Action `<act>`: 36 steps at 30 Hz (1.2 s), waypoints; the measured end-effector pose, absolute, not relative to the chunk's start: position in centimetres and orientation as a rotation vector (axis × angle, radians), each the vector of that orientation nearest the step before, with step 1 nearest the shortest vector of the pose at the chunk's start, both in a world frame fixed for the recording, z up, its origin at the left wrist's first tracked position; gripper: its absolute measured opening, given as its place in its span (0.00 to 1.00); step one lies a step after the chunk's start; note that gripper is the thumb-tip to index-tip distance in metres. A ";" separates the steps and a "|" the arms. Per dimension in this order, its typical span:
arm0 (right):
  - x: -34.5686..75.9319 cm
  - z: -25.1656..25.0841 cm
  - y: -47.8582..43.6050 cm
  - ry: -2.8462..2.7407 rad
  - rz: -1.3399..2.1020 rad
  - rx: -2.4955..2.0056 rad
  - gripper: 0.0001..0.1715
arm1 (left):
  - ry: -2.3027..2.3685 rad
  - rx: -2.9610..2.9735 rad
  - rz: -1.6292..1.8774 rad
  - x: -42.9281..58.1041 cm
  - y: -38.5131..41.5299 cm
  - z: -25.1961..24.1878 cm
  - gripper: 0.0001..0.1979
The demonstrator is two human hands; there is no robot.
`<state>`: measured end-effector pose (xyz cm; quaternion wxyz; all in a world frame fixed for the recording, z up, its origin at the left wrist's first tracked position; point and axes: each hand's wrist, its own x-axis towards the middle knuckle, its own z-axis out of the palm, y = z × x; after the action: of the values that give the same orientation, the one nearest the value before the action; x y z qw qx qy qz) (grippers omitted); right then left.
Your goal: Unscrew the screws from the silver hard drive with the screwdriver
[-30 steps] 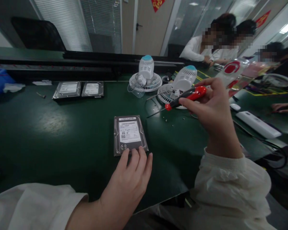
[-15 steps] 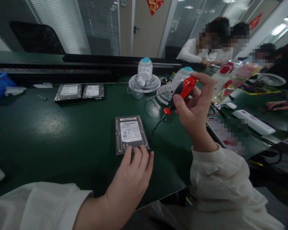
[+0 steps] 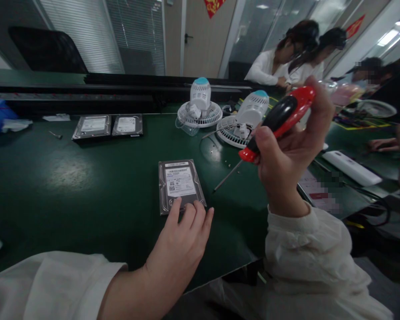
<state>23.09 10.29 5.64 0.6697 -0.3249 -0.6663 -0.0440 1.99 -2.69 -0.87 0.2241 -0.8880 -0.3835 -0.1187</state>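
A hard drive (image 3: 181,181) with a white label lies on the green table (image 3: 120,178), in front of me. My left hand (image 3: 183,235) rests at its near edge, fingers apart and fingertips on or just over the metal. In the air to the right, my right hand (image 3: 286,151) grips a red and black screwdriver (image 3: 280,118) by its handle. The screwdriver's thin shaft points down and left, its tip to the right of the drive and apart from it. A few tiny screws (image 3: 229,165) lie beyond the tip.
Two more hard drives (image 3: 92,126) lie at the back left. Two white fans (image 3: 200,95) with blue caps stand at the back middle. On the right are a white power strip (image 3: 351,168), cables and a person's hand (image 3: 385,144). Other people sit at the back right.
My right hand has moved right and nearer to the camera with the screwdriver, whose shaft now slants more flatly. My left hand has stayed at the drive's near edge.
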 end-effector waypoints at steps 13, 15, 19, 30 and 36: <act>21.2 4.9 8.3 -1.559 -0.003 -0.768 0.38 | -1.078 -2.455 -0.281 2.1 -2.7 -0.4 0.31; 21.2 4.9 8.3 -1.562 0.006 -0.762 0.38 | -1.080 -2.449 -0.277 2.1 -2.7 -0.4 0.31; 21.1 4.8 8.4 -1.588 0.018 -0.753 0.37 | -1.077 -2.450 -0.265 2.1 -2.8 -0.4 0.30; 21.2 5.5 8.5 -1.642 0.089 -0.662 0.35 | -1.069 -2.452 -0.251 2.1 -2.7 -0.6 0.31; 22.0 6.3 8.1 -1.683 0.141 -0.712 0.33 | -1.061 -2.441 -0.235 2.1 -2.8 -0.5 0.29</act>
<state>21.96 8.08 6.29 0.6087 -0.3081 -0.7286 0.0609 2.07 -2.80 -0.49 0.2326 -0.8885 -0.3862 -0.0854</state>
